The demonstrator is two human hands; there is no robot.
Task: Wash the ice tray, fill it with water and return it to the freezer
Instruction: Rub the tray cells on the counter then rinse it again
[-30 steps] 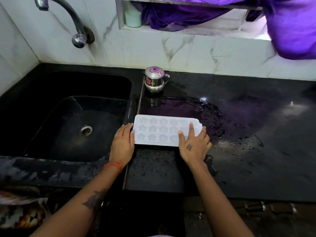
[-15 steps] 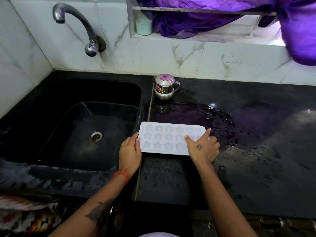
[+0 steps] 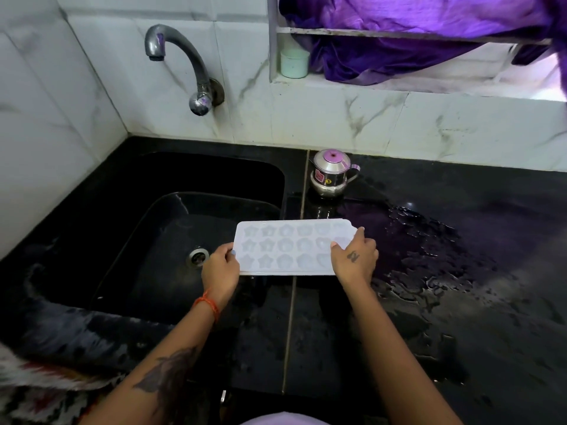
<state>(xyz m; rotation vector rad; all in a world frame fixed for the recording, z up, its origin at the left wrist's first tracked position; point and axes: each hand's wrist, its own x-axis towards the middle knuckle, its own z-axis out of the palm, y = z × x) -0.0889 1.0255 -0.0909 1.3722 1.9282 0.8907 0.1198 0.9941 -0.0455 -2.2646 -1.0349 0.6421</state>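
Note:
A white ice tray (image 3: 288, 246) with star- and flower-shaped cells is held level at the right rim of the black sink (image 3: 171, 228), partly over the basin and partly over the counter. My left hand (image 3: 220, 268) grips its left end, thumb on top. My right hand (image 3: 354, 257) grips its right end, fingers curled over the near right corner. The curved metal tap (image 3: 184, 62) sticks out of the tiled wall above the sink's far side; no water runs from it.
A small steel pot (image 3: 333, 173) with a pink lid knob stands at the back of the black counter (image 3: 460, 302), which is wet with puddles on the right. A pale cup (image 3: 294, 63) and purple cloth (image 3: 414, 41) sit on the window ledge. The drain (image 3: 198, 257) lies beside my left hand.
The tray has come up off the counter and shifted left toward the sink. Both hands went from resting flat at its near edge to gripping its ends.

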